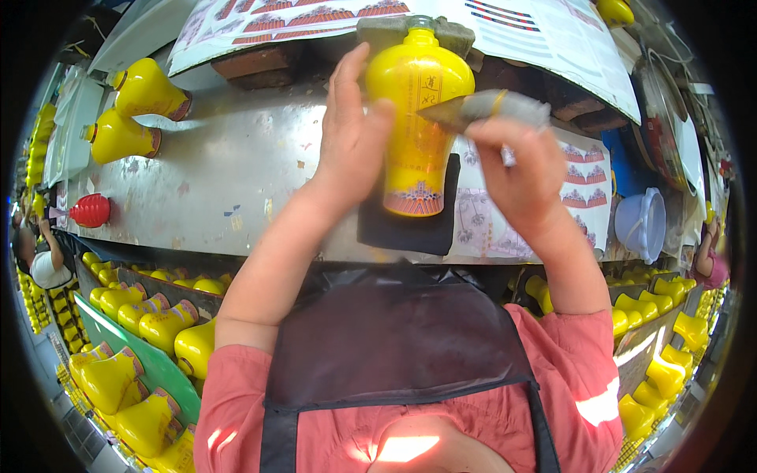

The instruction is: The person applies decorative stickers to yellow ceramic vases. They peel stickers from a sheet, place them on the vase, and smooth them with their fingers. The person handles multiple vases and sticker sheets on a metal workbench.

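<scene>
Tool [505, 109] sits in right hand [522, 164] — bottle [410, 162] beside left hand [352, 134].

A glossy yellow bottle [414, 134] lies neck toward twelve o'clock; a blurred, pointed grey tool [490, 108] overlaps its three-o'clock side.
</scene>
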Motion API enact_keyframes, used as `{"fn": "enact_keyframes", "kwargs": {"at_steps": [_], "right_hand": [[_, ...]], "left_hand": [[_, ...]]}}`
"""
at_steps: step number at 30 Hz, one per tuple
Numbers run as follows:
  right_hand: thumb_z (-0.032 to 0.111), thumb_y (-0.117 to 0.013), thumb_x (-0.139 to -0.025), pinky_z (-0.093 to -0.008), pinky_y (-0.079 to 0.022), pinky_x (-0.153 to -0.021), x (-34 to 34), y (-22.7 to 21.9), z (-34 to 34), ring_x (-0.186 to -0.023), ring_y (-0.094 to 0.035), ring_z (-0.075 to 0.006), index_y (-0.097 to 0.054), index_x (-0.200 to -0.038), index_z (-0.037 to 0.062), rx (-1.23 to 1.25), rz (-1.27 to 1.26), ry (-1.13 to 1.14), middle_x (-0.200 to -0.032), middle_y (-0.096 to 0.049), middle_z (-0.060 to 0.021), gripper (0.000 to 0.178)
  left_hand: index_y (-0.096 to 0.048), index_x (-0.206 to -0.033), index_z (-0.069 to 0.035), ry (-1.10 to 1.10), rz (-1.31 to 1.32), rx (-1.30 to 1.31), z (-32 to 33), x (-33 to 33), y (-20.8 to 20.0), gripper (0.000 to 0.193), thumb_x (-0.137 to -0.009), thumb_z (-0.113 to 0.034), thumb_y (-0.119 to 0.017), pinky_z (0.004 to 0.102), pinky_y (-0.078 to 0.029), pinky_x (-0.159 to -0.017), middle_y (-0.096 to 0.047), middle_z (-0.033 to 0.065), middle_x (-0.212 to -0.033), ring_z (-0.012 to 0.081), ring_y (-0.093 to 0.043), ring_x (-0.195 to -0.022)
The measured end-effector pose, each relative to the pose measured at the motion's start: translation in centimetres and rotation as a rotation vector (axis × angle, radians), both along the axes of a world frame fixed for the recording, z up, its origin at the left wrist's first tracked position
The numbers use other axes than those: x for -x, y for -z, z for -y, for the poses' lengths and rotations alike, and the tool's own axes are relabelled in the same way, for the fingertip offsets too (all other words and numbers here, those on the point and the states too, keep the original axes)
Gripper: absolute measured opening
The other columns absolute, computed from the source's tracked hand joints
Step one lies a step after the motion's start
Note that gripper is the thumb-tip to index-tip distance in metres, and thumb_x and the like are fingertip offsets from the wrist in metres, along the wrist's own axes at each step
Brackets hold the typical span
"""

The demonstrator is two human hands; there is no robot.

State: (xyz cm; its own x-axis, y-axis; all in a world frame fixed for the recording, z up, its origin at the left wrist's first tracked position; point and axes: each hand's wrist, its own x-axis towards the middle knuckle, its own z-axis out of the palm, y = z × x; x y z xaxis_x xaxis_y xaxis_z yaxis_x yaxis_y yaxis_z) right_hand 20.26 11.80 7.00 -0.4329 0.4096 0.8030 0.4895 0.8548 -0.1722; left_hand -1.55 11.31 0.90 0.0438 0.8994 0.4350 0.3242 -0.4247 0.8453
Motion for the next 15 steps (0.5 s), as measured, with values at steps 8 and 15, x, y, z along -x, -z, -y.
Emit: {"fn": "enact_keyframes", "kwargs": {"at_steps": [8,15], "right_hand": [[-0.007,-0.08,-0.071,-0.0335,-0.055,-0.066,-0.7,2.2,5.2,-0.077,-0.071,-0.0247,-0.074,-0.096,0.008,0.294,-0.057,-0.089,-0.096,-0.077,-0.0084,0.03],[0.001,-0.072,-0.096,-0.0251,-0.051,-0.089,-1.3,1.3,3.9,-0.103,-0.065,-0.0108,-0.071,-0.117,0.0006,0.795,-0.557,0.063,-0.111,-0.07,-0.0049,0.021]], "left_hand": [[0.01,-0.165,-0.007,0.349,0.643,0.35,2.0,-2.0,-0.5,0.079,-0.111,-0.032,-0.041,0.0424,-0.039,-0.118,-0.042,0.02,-0.156,0.0302,-0.046,-0.143],[0.016,-0.165,-0.009,0.171,0.146,0.257,3.1,-1.3,1.2,0.086,-0.112,-0.048,-0.039,0.0402,-0.035,-0.12,-0.029,0.0186,-0.165,0.0289,-0.039,-0.149]]}}
